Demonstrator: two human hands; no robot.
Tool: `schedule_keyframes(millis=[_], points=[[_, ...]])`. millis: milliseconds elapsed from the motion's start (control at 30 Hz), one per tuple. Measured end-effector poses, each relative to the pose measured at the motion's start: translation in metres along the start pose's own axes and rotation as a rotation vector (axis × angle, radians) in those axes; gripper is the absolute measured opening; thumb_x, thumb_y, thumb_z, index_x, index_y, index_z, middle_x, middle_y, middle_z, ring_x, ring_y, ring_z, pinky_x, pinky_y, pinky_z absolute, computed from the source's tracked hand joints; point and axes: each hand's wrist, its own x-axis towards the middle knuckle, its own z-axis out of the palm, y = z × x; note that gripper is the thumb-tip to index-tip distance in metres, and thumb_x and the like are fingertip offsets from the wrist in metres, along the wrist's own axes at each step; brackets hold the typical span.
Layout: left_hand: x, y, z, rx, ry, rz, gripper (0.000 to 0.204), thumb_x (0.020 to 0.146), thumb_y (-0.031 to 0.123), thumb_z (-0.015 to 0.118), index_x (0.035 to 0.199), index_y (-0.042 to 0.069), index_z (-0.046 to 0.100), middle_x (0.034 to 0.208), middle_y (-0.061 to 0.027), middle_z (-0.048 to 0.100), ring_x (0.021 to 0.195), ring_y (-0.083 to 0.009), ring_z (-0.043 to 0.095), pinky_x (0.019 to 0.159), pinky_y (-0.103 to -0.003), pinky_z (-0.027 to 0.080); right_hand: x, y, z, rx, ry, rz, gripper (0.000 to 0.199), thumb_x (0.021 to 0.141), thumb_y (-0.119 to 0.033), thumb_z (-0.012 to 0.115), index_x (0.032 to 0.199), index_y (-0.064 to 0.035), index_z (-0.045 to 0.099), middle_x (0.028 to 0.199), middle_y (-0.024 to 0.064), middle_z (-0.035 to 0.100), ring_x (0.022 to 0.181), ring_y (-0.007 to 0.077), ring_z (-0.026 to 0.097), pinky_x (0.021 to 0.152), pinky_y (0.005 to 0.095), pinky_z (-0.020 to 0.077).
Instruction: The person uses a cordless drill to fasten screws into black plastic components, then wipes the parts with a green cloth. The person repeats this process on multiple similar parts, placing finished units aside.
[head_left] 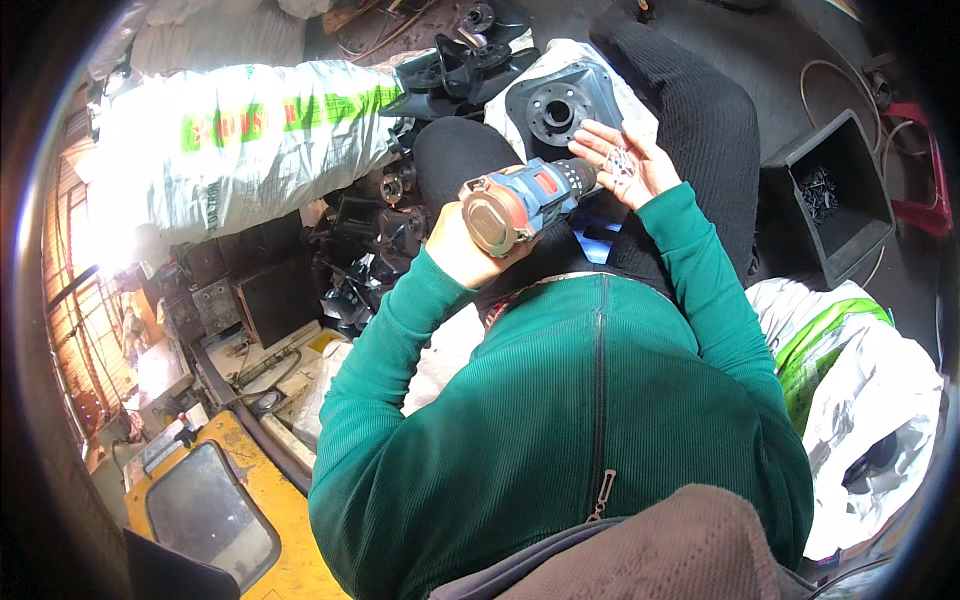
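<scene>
My left hand (468,248) is wrapped round the grip of a blue cordless drill (540,195) with an orange-red rear. Its black chuck points right, toward my other hand. Palm up, my right hand (645,172) cradles several small silver screws (622,166), with its fingers stretched out. Just beyond the chuck, a black squarish part with a round, holed hub (557,110) rests on a white bag between my knees. The drill's tip is partly hidden by my right fingers, so I cannot tell whether it touches anything.
A black bin (840,200) with dark screws stands at the right, beside a red plastic stool (920,170). More black finned parts (465,70) are piled ahead. A large white-and-green sack (250,150) lies at the left, above a yellow machine (225,450). Another sack (850,400) slumps at right.
</scene>
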Motion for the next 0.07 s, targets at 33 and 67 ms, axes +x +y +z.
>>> schedule_keyframes(millis=[33,67], points=[[-0.0031,-0.0002,0.0001,-0.058,-0.029,-0.062,0.062,0.070,0.018,0.076,0.122,0.001,0.046,0.115,-0.0135,0.057,0.105,-0.0257,0.058,0.092,-0.035,0.046,-0.0004,0.0014,0.0007,0.014,-0.003,-0.005,0.049,0.098,-0.034,0.034,0.129,0.0032,0.042,0.126,0.0176,0.052,0.118,0.0275,0.051,0.087,0.0344,0.0501],[-0.0057,-0.0013,0.0004,-0.054,-0.022,-0.051,0.063,0.071,0.018,0.076,0.123,0.001,0.044,0.115,-0.0138,0.057,0.106,-0.0256,0.058,0.092,-0.035,0.046,0.0000,0.0027,0.0019,0.009,-0.004,-0.002,0.049,0.098,-0.034,0.034,0.129,0.0032,0.042,0.126,0.0176,0.052,0.118,0.0275,0.051,0.087,0.0344,0.0501]])
